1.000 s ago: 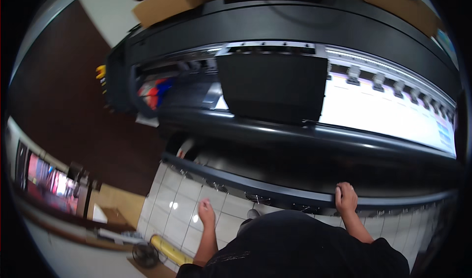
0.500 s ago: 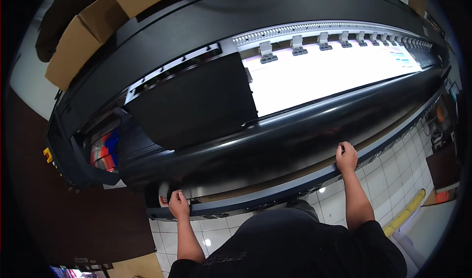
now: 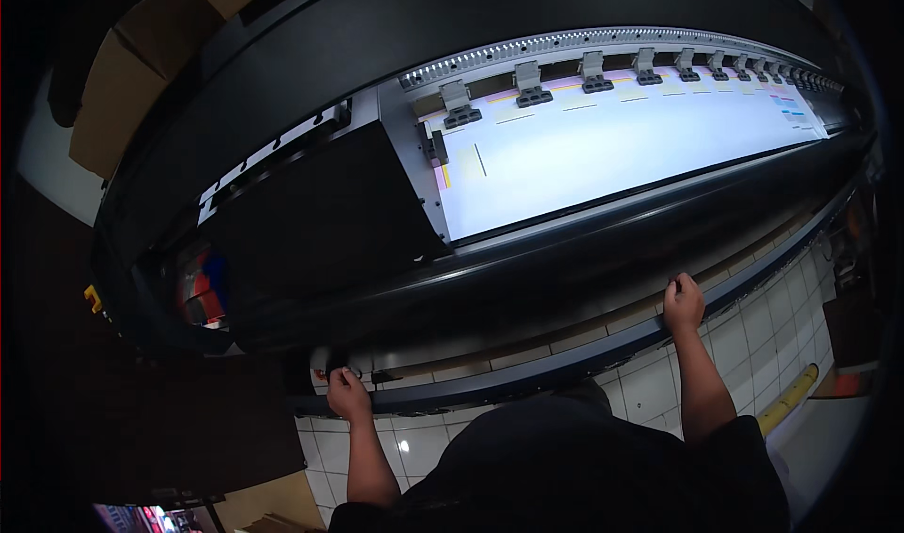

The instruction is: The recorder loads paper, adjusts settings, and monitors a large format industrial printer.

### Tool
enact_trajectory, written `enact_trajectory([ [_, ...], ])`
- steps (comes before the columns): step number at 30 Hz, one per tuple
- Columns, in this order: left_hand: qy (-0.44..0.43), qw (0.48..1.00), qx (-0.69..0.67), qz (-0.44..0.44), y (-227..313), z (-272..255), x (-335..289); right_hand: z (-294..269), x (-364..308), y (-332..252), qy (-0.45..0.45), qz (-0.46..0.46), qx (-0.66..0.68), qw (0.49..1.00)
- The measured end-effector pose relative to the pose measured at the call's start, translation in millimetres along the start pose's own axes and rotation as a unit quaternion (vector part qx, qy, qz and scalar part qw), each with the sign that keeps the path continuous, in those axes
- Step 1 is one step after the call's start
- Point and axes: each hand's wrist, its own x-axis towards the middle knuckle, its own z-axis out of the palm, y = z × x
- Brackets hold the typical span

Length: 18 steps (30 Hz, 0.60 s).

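Observation:
A wide printer stretches across the view, with a white printed sheet [image 3: 574, 147] lying on its lit bed. Thin coloured lines and marks run along the sheet's far and left edges. A large black carriage [image 3: 311, 203] covers the left of the bed. Below the printer's dark, glossy curved front, my left hand [image 3: 349, 394] is closed near the left end of a blue-grey rail [image 3: 527, 376]. My right hand [image 3: 685, 303] is also closed, above the same rail farther right. Whatever the curled fingers of either hand hold, if anything, is hidden.
Grey pinch-roller clamps [image 3: 597, 72] line the far side of the bed. A cardboard box [image 3: 113, 100] sits at the upper left. Brown tabletop [image 3: 235, 420] lies to the left, and a yellow roll [image 3: 789, 401] is at the right over white floor tiles [image 3: 626, 401].
The carriage has moved left, uncovering another clamp and more of the printed sheet. Both hands remain closed at the rail, while the view has shifted slightly and become darker.

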Motion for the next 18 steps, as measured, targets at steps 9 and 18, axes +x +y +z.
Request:
enact_trajectory([
  [9, -0.016, 0.998, 0.059, -0.002, 12.2, -5.4, 0.7, 3.5, -0.9, 5.7, -0.001, 0.011, 0.010, 1.000],
  [18, -0.020, 0.998, 0.065, 0.012, 13.0, -5.8, 1.3, 1.1, 0.0, 1.7, 0.002, 0.004, 0.005, 1.000],
])
